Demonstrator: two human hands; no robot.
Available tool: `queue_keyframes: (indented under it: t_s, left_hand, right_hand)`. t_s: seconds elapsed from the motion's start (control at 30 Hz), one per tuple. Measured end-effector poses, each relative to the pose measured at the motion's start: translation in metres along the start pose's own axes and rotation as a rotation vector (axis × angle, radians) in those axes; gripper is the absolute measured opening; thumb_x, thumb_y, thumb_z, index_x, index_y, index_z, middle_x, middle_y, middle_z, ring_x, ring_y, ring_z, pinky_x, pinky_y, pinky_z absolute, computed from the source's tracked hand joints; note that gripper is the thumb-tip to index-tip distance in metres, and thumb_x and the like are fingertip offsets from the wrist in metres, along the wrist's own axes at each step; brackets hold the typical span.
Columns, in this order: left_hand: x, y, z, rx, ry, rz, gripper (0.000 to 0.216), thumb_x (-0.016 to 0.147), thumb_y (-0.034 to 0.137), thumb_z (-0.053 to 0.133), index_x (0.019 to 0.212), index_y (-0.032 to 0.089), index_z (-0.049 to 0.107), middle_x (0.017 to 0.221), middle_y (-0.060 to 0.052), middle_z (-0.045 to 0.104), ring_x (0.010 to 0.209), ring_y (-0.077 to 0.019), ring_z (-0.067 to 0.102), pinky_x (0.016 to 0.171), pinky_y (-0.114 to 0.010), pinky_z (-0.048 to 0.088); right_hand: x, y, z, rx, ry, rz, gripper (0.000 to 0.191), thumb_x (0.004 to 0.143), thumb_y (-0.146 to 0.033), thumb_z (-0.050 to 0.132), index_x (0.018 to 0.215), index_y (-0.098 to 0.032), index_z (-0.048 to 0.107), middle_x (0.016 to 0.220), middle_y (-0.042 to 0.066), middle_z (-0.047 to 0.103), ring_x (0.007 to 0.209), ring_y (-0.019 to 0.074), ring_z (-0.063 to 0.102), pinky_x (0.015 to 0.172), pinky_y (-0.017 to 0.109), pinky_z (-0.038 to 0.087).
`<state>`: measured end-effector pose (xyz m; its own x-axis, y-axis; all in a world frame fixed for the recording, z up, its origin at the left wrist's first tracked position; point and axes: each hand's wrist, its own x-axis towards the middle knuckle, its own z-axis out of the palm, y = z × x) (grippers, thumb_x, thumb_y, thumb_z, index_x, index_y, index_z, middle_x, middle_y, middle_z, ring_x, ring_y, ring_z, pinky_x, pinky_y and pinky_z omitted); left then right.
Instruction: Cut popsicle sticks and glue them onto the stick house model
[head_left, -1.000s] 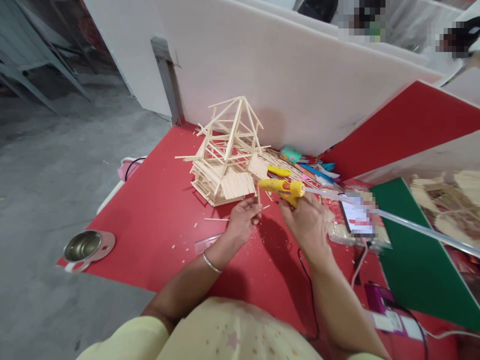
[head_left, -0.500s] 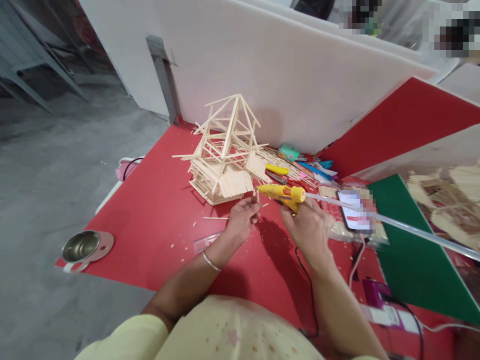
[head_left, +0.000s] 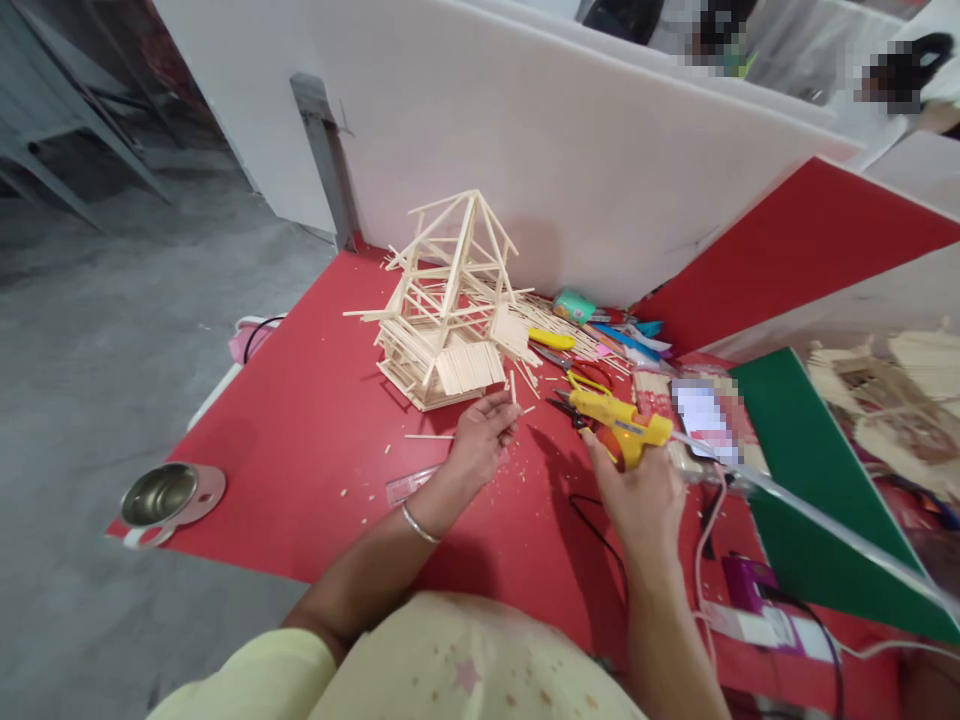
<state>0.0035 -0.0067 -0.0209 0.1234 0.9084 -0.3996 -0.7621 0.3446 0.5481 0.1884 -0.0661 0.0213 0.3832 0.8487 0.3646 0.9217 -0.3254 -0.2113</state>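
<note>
My left hand (head_left: 484, 430) pinches a short thin wooden stick (head_left: 513, 387), which points upward from the fingertips. Close behind it stands a house-like model (head_left: 450, 310) built of thin wooden sticks, with a slatted panel (head_left: 471, 368) on its near side. My right hand (head_left: 641, 490) grips a yellow hot glue gun (head_left: 619, 415) by its handle, nozzle toward the left. A long clear glue stick (head_left: 810, 500) sticks out of the gun's back. The nozzle is apart from the small stick and the model.
Loose sticks (head_left: 540, 310), a yellow-handled cutter (head_left: 551, 338) and scissors (head_left: 589, 385) lie behind. A phone (head_left: 705, 415) rests at right beside a green board (head_left: 810, 480). A metal cup (head_left: 161, 495) stands at the left edge; a ruler (head_left: 411, 485) lies near my left wrist.
My right hand has drawn the glue gun back to the right and down, away from the stick. My left hand stays nearly where it was, still pinching the stick.
</note>
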Motion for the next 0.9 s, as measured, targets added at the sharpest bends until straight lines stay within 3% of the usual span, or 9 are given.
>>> queue_keyframes:
  t_s: [0.17,0.3,0.4,0.53,0.67,0.9]
  left_hand:
    - [-0.002,0.005,0.005,-0.022,-0.025,0.013,0.051,0.053,0.021,0.092,0.095,0.014,0.066,0.068,0.001,0.064,0.052,-0.0060,0.053,0.045,-0.018,0.031]
    - [0.001,0.008,0.008,-0.033,-0.024,0.034,0.047,0.053,0.021,0.092,0.092,0.013,0.066,0.072,-0.001,0.068,0.053,-0.0058,0.053,0.045,-0.017,0.030]
    - [0.005,0.009,0.011,-0.032,-0.037,0.050,0.041,0.054,0.023,0.093,0.084,0.012,0.067,0.072,-0.002,0.068,0.053,-0.0057,0.054,0.045,-0.017,0.030]
    - [0.009,0.010,0.015,-0.041,-0.029,0.089,0.034,0.057,0.026,0.092,0.075,0.011,0.068,0.072,-0.003,0.067,0.055,-0.0056,0.054,0.044,-0.017,0.030]
    - [0.009,0.013,0.021,-0.085,0.025,0.099,0.034,0.054,0.024,0.093,0.075,0.012,0.068,0.074,-0.003,0.069,0.054,-0.0055,0.054,0.044,-0.017,0.030]
    - [0.007,0.016,0.026,-0.182,0.047,0.083,0.037,0.055,0.022,0.093,0.081,0.014,0.067,0.076,-0.001,0.068,0.055,-0.0048,0.053,0.045,-0.016,0.032]
  right_hand:
    - [-0.034,0.052,0.031,0.203,-0.265,0.074,0.058,0.081,-0.076,0.049,0.086,-0.020,0.060,0.068,0.006,0.062,0.060,0.0204,0.055,0.058,0.030,0.038]
    - [-0.047,0.068,0.051,0.340,-0.432,0.148,0.058,0.083,-0.076,0.045,0.088,-0.020,0.062,0.063,0.002,0.062,0.056,0.0187,0.055,0.055,0.028,0.037]
    - [-0.046,0.064,0.054,0.379,-0.412,0.168,0.058,0.084,-0.074,0.047,0.092,-0.020,0.063,0.063,0.001,0.062,0.056,0.0180,0.054,0.056,0.027,0.037]
    - [-0.039,0.050,0.055,0.411,-0.301,0.085,0.053,0.088,-0.070,0.046,0.090,-0.019,0.061,0.067,0.002,0.061,0.058,0.0165,0.051,0.058,0.027,0.037]
    - [-0.037,0.041,0.059,0.426,-0.225,0.029,0.049,0.091,-0.066,0.047,0.090,-0.019,0.060,0.073,0.003,0.062,0.060,0.0157,0.050,0.060,0.027,0.037]
    - [-0.033,0.035,0.057,0.452,-0.215,0.030,0.045,0.092,-0.063,0.050,0.090,-0.019,0.059,0.073,0.001,0.061,0.059,0.0142,0.047,0.058,0.026,0.035]
